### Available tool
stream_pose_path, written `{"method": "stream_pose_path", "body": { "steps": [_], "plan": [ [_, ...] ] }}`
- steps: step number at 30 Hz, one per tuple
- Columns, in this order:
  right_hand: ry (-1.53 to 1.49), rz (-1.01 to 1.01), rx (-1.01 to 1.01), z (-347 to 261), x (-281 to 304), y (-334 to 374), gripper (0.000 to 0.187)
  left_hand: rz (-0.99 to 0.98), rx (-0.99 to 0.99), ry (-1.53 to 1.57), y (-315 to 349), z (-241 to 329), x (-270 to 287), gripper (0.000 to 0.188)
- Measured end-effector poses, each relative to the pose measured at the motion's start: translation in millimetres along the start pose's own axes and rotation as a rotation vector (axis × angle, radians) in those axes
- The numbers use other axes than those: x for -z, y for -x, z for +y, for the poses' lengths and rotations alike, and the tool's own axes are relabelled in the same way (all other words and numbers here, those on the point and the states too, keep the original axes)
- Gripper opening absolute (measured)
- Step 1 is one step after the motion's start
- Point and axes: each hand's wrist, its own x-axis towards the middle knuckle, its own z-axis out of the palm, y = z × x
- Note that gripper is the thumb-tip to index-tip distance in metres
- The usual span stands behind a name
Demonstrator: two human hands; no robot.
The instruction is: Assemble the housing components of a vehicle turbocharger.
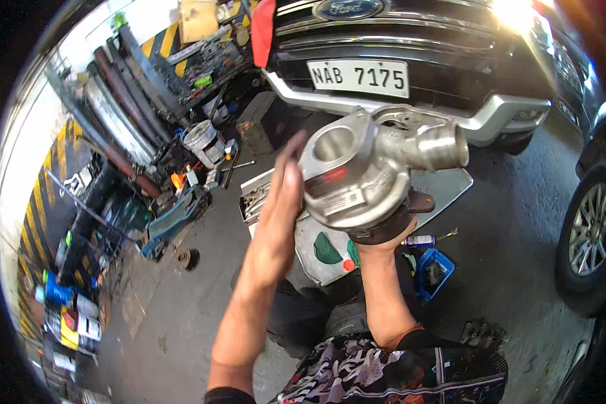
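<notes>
Car repair workshop, parked car [478, 84] at top, wheel [589, 229] at right, long metal parts [118, 111] at upper left, containers [69, 328] at lower left

Housing [382, 183]: metal, dull satin, cast skin slightly rough; outlet [443, 147] smoother, shinier. Label [343, 203]: paper-like. Far car [448, 75]: glossy dark body. Right bin [421, 275]: smooth plastic. Right tyre [568, 277]: matt rubber; wheel [591, 229]: metallic sheen. Near shirt [357, 370]: cloth. Floor [182, 330]: mostly matt, worn.

A gray floor [512, 256] carries a blue bin [421, 276], a small can [421, 240], a dark round part [188, 259] and a whitish bucket [204, 143].
</notes>
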Motion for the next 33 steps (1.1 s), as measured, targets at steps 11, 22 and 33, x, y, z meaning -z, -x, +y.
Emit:
{"method": "stream_pose_path", "body": {
  "steps": [11, 22, 33],
  "plan": [
    [0.147, -0.285, 0.228, -12.5, -23.5, -1.7, 0.085, -0.131, 0.331, 0.778, 21.1, -50.8, 16.1, 0.065],
    [0.541, -0.355, 0.28, -1.8, -23.8, -11.7, 0.09, -0.08, 0.223, 0.984, 21.6, -113.0, 41.0, 0.077],
    [0.102, 0.048, -0.48, -1.5, -7.5, -19.2, 0.049, 0.243, 0.228, 0.518, 16.0, -172.2, 56.7, 0.064]
  ]
}}
